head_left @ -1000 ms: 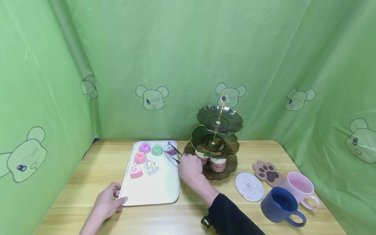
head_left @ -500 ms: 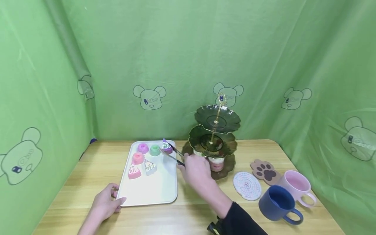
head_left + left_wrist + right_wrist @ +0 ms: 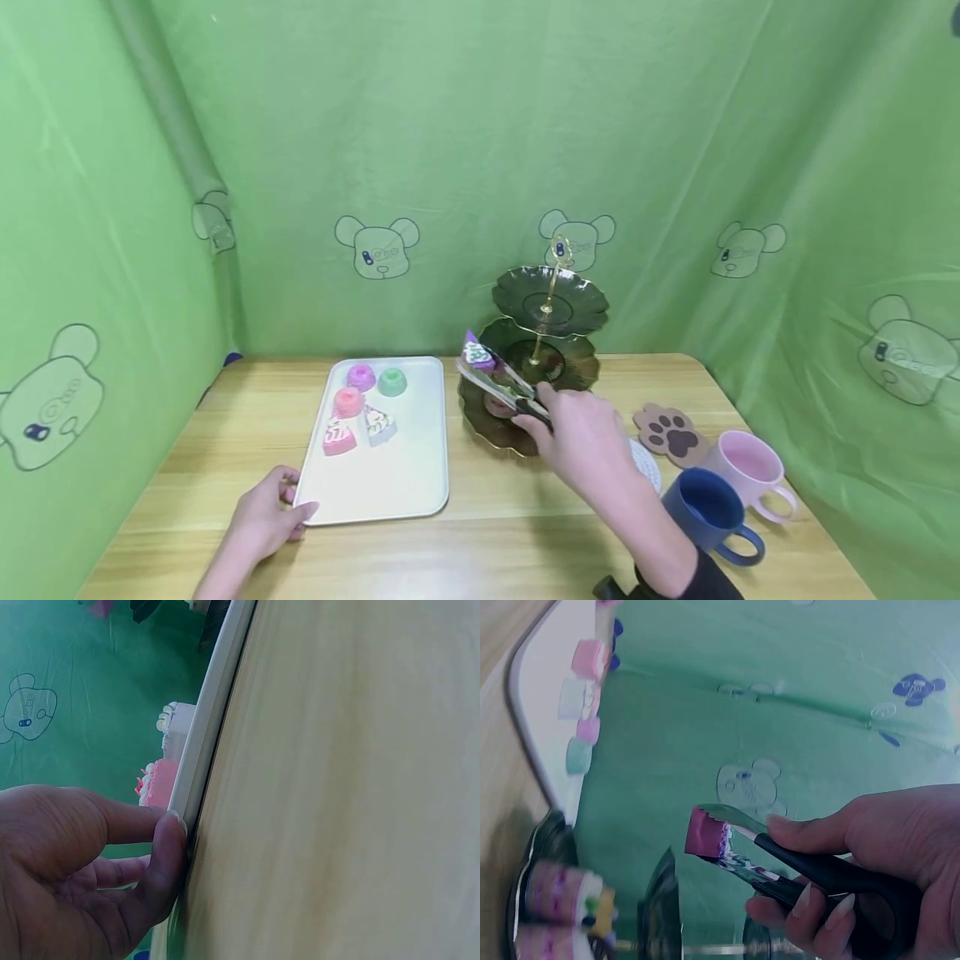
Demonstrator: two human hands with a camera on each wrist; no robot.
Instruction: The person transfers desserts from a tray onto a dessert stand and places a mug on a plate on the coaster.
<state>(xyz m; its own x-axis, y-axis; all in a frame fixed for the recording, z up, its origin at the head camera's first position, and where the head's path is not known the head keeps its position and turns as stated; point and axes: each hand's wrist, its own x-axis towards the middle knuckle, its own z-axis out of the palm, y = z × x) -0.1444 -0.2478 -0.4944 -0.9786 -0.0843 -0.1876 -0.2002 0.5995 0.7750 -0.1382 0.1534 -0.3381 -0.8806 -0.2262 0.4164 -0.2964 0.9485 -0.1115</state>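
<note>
My right hand [image 3: 588,437] holds black-handled tongs [image 3: 802,859] whose tips clamp a purple cake slice [image 3: 703,834]. That slice hangs in the air at the left side of the dark three-tier stand [image 3: 551,321], near its middle plate. At the left, the thumb and fingers of my left hand [image 3: 262,517] pinch the near-left corner of a white tray [image 3: 408,475]. Lying on the tray are a pink cake slice [image 3: 339,437], a pale grey slice [image 3: 380,427], and small ring-shaped cakes in purple [image 3: 361,377], green [image 3: 392,382] and coral [image 3: 348,402].
Dessert cups [image 3: 551,892] sit on the stand's bottom plate. To the right are a paw-shaped coaster [image 3: 671,435], a round woven coaster [image 3: 647,467] partly behind my arm, a blue mug [image 3: 705,508] and a pink mug [image 3: 750,467]. A green curtain [image 3: 450,150] encloses the table.
The purple cake slice has been lifted from the tray's far-right corner in the tongs and carried right to the stand. My left hand stays at the tray corner.
</note>
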